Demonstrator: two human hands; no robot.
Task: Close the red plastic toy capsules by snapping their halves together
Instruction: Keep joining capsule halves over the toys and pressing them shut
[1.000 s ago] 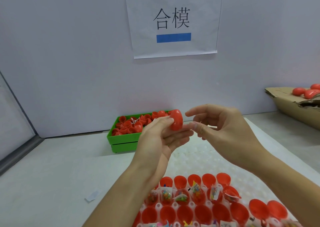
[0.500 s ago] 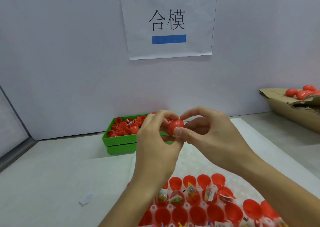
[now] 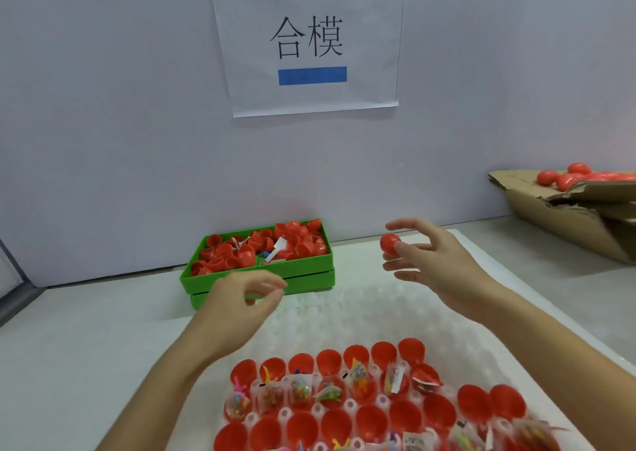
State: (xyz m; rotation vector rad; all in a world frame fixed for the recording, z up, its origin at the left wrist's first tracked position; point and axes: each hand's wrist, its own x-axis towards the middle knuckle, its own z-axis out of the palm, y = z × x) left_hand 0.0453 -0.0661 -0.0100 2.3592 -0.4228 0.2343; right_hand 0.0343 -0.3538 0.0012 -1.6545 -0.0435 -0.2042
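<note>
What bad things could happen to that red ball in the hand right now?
1. The right hand holds the red capsule only at its fingers' ends, up in the air, so it might slip and drop onto the white mat.
2. If its halves are not fully snapped, a fall could pop it open; the seam cannot be seen from here.
3. The cardboard box of finished capsules sits far to the right, so a toss might miss it.
</note>
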